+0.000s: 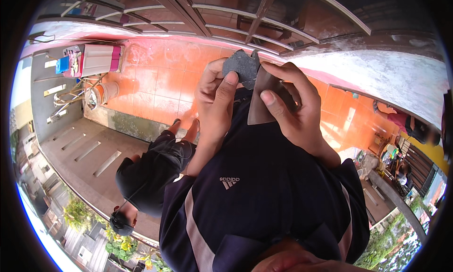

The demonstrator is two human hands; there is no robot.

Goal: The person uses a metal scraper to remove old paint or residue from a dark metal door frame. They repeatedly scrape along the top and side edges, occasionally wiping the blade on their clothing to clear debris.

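A dark grey, rough-edged flat piece, like a stone chip, is pinched between the thumb and fingers of my left hand. Close beside it, my right hand grips a curved grey-brown sheet that looks like sandpaper, the thumb pressing on its near face. The top of the sheet comes up against the right side of the grey piece; whether they touch I cannot tell. Both hands are raised in front of my dark shirt. My right fingers partly hide the far side of the sheet.
Orange floor tiles run beneath, bordered by brown-framed glass panes. At the left stand a bucket and a pale cabinet with pink edges. A person in black is at the left; other people are at the far right.
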